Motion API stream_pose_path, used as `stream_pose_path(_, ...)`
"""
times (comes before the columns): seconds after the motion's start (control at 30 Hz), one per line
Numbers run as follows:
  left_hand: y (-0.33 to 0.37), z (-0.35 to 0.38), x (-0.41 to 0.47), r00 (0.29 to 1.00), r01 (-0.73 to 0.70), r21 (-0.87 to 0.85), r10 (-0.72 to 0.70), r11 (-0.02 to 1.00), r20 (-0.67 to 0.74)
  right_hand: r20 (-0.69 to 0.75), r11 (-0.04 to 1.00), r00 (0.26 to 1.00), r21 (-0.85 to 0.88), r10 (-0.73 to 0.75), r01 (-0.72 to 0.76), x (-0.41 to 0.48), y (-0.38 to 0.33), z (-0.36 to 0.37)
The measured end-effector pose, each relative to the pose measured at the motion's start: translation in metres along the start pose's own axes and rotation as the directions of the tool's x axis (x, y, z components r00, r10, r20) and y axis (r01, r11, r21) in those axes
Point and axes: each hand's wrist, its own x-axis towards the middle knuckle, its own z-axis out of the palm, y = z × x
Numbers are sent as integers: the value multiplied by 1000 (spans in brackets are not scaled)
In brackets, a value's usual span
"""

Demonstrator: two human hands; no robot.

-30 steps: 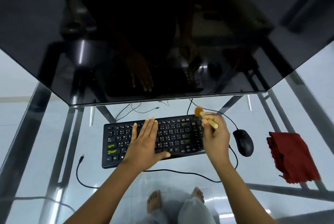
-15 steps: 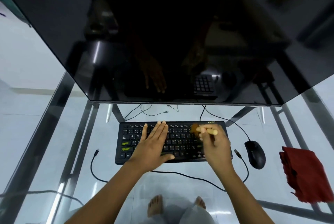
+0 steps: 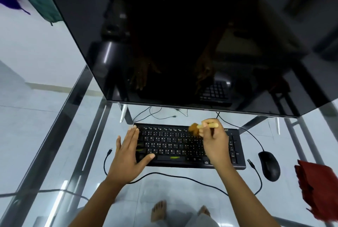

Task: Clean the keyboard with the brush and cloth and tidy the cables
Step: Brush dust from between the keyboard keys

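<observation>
A black keyboard lies on the glass desk below the monitor. My left hand rests flat on its left end, fingers straight and together. My right hand grips a small wooden-handled brush, whose brown bristles touch the upper middle key rows. A red cloth lies crumpled at the right edge of the desk. A loose black cable with a USB plug at each end curves along the desk in front of the keyboard.
A large dark monitor fills the top of the view. A black mouse sits right of the keyboard, its cord running back under the screen. More thin cables lie behind the keyboard. Bare feet show through the glass desk.
My left hand has slid from the keyboard's middle to its left end. The brush has swept left and up across the keys. The camera view has tilted, shifting everything right and down.
</observation>
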Motion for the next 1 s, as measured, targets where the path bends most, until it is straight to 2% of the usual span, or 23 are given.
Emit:
stream_pose_path(0.1, -9, 2, -7, 999, -4, -21, 5, 1000, 37, 168, 1000, 985, 14, 24, -27, -6, -9, 9)
stream_pose_path(0.2, -8, 3, -9, 999, 0, -1, 0, 1000, 50, -41, 998, 999, 58, 25, -23, -5, -12, 9)
stream_pose_path(0.23, -8, 3, -9, 999, 7, 2, -7, 1000, 52, -14, 996, 1000, 88, 10, -9, -5, -12, 9)
stream_pose_path(0.27, -8, 3, -9, 998, 13, 4, -13, 1000, 57, 78, 995, 997, 98, -11, 3, -7, -13, 12)
stream_pose_path(0.3, -9, 3, -9, 998, 20, 5, -20, 1000, 61, 184, 997, 983, 80, -9, -5, -10, -13, 15)
stream_pose_path(0.33, -10, 3, -10, 997, 28, 4, -28, 1000, 66, 223, 1000, 975, 20, -22, 18, -14, -13, 19)
stream_pose_path(0.4, -10, 4, -10, 997, 41, -3, -40, 999, 73, 98, 999, 995, -21, -30, 33, -15, -14, 22)
stream_pose_path(0.43, -10, 4, -9, 996, 46, -9, -45, 999, 73, 23, 999, 999, 13, -33, 33, -15, -14, 22)
stream_pose_path(0.5, -10, 4, -9, 996, 56, -24, -54, 998, 68, 87, 996, 995, 85, -42, 35, -20, -17, 27)
stream_pose_path(0.57, -11, 4, -10, 994, 82, -40, -79, 996, 78, 187, 1000, 982, 5, -2, 1, -27, -20, 34)
stream_pose_path(0.67, -12, 5, -8, 991, 110, -65, -105, 992, 84, 6, 1000, 1000, 19, 9, -9, -23, -23, 32)
stream_pose_path(0.73, -13, 4, -7, 991, 113, -60, -108, 992, 78, 152, 998, 987, 60, -43, 34, -26, -26, 34)
stream_pose_path(0.8, -12, 4, -8, 991, 115, -53, -110, 992, 82, 329, 998, 942, 0, -62, 66, -31, -28, 39)
stream_pose_path(0.83, -12, 4, -8, 991, 113, -55, -109, 992, 81, 312, 997, 948, -15, -69, 77, -32, -29, 41)
stream_pose_path(0.9, -12, 5, -8, 992, 102, -59, -98, 993, 74, 142, 996, 986, -10, -84, 86, -32, -30, 40)
stream_pose_path(0.93, -12, 5, -7, 993, 97, -57, -92, 994, 72, 134, 993, 985, -14, -110, 113, -34, -30, 39)
stream_pose_path(1.0, -13, 5, -7, 993, 93, -49, -89, 995, 76, 288, 992, 949, 23, -127, 126, -42, -32, 42)
